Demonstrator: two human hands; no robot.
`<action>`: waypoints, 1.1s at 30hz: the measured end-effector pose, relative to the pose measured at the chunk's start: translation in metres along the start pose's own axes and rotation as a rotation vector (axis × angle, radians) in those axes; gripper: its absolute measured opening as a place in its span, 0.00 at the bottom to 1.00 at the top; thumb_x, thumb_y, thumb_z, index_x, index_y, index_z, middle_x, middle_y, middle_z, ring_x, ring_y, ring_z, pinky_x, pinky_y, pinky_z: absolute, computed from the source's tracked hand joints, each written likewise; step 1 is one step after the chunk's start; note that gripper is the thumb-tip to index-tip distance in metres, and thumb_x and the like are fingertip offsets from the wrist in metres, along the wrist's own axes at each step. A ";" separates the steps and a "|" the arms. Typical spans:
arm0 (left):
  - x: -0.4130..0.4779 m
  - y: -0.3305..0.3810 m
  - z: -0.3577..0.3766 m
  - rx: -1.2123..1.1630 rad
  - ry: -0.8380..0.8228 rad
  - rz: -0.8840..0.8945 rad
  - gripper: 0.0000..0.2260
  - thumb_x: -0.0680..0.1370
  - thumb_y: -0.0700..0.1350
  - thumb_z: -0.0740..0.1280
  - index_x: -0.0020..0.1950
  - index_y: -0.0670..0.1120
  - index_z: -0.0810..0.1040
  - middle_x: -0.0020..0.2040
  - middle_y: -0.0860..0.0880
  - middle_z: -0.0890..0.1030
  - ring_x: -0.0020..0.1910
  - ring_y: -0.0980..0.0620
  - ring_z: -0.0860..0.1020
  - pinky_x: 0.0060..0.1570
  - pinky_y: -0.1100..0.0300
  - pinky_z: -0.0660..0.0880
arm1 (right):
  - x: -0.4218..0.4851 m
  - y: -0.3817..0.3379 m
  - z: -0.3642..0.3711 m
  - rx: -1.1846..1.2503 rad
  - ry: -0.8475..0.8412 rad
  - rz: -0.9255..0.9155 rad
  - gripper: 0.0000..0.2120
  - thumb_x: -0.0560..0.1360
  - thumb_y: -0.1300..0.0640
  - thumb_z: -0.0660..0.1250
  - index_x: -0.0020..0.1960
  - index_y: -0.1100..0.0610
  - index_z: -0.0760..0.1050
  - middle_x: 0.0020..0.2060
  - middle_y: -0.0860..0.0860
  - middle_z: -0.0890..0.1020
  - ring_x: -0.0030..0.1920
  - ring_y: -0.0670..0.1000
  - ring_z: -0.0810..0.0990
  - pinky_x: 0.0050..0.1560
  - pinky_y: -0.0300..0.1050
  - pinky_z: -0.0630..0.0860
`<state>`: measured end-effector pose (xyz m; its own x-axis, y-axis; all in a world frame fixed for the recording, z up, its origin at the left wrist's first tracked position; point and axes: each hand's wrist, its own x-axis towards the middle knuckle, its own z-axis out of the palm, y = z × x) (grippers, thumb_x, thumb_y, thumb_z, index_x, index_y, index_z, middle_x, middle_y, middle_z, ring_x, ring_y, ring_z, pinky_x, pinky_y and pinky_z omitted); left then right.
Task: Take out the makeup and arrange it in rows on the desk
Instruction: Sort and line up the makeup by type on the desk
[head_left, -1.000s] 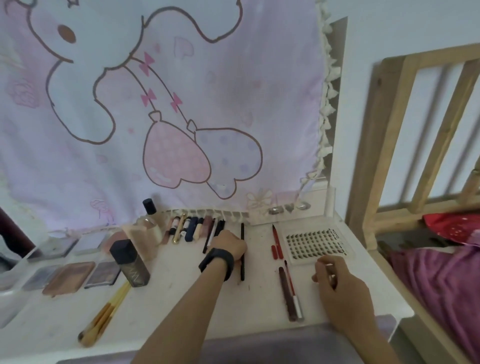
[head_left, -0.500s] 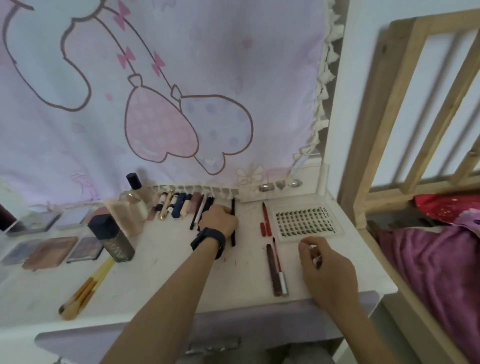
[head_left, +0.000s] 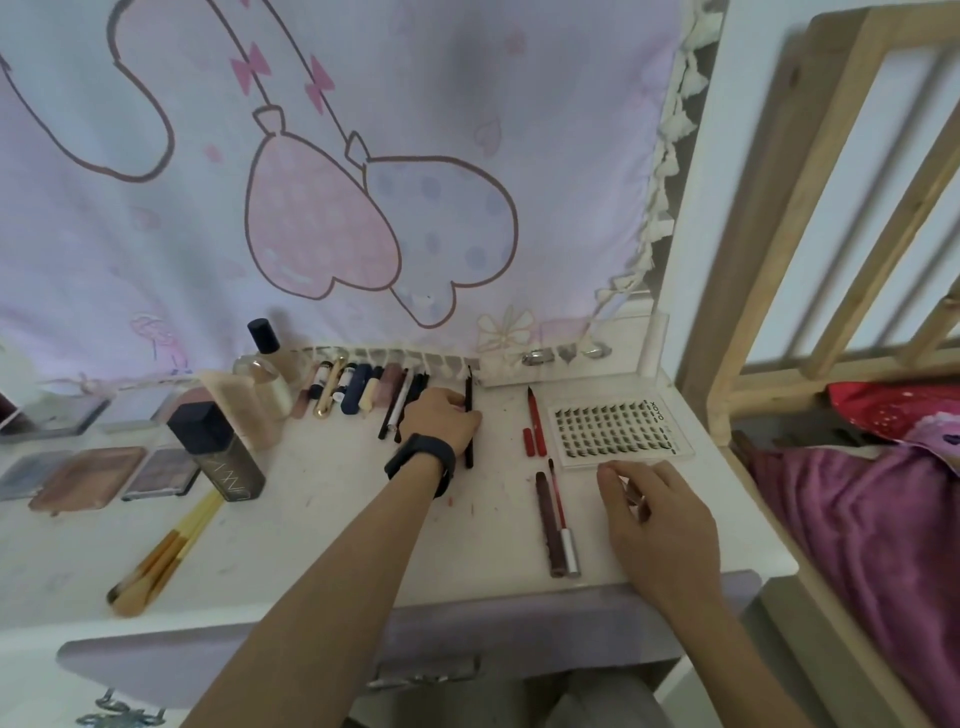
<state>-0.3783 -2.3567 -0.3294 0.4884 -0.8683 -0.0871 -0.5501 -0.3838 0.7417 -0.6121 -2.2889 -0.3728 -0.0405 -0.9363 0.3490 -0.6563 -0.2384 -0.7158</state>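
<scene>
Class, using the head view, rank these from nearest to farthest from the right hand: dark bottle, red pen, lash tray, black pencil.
From the right hand:
1. lash tray, just beyond its fingertips.
2. red pen, left of the tray.
3. black pencil, at the left hand.
4. dark bottle, far left.

On the white desk (head_left: 311, 545), flat palettes (head_left: 88, 475) and bottles (head_left: 228, 457) stand far left, brushes (head_left: 161, 558) lie near left, lipsticks (head_left: 353, 389) line the far edge beside a black pencil (head_left: 468, 415), then a red liner (head_left: 535, 418), a brown tube (head_left: 548, 525) and a clear lash tray (head_left: 613, 426) to the right.
</scene>
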 end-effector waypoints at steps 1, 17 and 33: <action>0.000 0.000 -0.001 -0.004 -0.008 0.003 0.15 0.75 0.50 0.73 0.60 0.47 0.81 0.54 0.47 0.84 0.53 0.45 0.81 0.54 0.51 0.80 | 0.000 0.000 0.000 -0.002 0.000 -0.008 0.10 0.79 0.48 0.66 0.54 0.51 0.81 0.43 0.42 0.77 0.40 0.37 0.74 0.40 0.29 0.65; -0.007 -0.025 -0.015 0.125 -0.111 0.061 0.11 0.75 0.55 0.69 0.56 0.55 0.76 0.48 0.53 0.76 0.48 0.51 0.77 0.49 0.57 0.78 | 0.042 -0.066 -0.003 0.248 -0.233 0.078 0.04 0.75 0.52 0.73 0.48 0.43 0.84 0.39 0.36 0.84 0.43 0.33 0.80 0.44 0.23 0.70; -0.008 -0.049 -0.030 0.102 -0.180 0.131 0.09 0.77 0.53 0.68 0.56 0.58 0.81 0.44 0.56 0.82 0.48 0.54 0.80 0.49 0.61 0.77 | 0.092 -0.108 0.081 -0.176 -0.554 0.092 0.06 0.71 0.52 0.74 0.46 0.50 0.81 0.42 0.50 0.87 0.47 0.51 0.85 0.55 0.48 0.81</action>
<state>-0.3353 -2.3218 -0.3448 0.2849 -0.9512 -0.1189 -0.6708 -0.2864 0.6841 -0.4839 -2.3706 -0.3124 0.2654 -0.9577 -0.1113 -0.7859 -0.1480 -0.6003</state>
